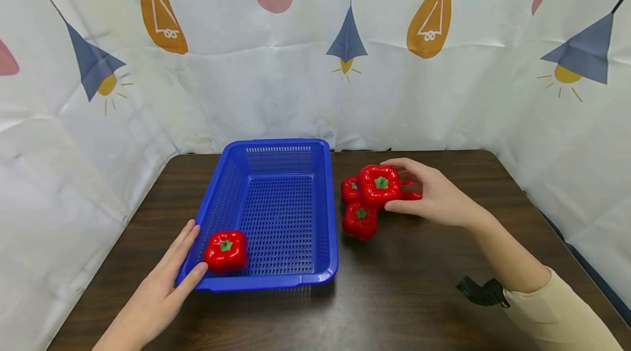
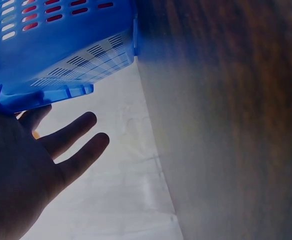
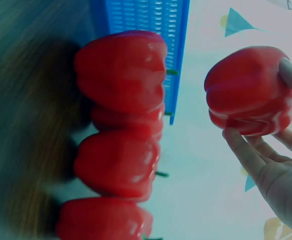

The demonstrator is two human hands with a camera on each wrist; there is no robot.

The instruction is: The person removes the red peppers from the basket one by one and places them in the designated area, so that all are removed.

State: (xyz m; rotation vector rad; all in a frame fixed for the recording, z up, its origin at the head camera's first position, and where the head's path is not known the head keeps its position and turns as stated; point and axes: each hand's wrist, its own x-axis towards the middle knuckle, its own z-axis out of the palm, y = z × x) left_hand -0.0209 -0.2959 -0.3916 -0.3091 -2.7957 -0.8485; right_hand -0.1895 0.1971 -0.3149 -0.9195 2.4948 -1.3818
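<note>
My right hand [image 1: 434, 195] holds a red bell pepper [image 1: 378, 185] with a green stem, thumb on one side and fingers on the other. In the right wrist view, this pepper [image 3: 250, 90] is lifted clear of the table. Below it stand several more red bell peppers [image 1: 360, 222], one of them [image 1: 411, 195] partly hidden behind the right hand. At the near left corner of a blue plastic basket [image 1: 331, 214], my left hand [image 1: 158, 293] rests against the rim, its fingers extended along the outside. A single bell pepper [image 1: 225, 252] sits inside that corner of the basket.
The basket stands on a dark wooden table [image 1: 394, 296], left of the pepper group. A white curtain [image 1: 276, 88] printed with lamps and bulbs hangs behind and at both sides. A dark strap [image 1: 482, 292] is at the right sleeve.
</note>
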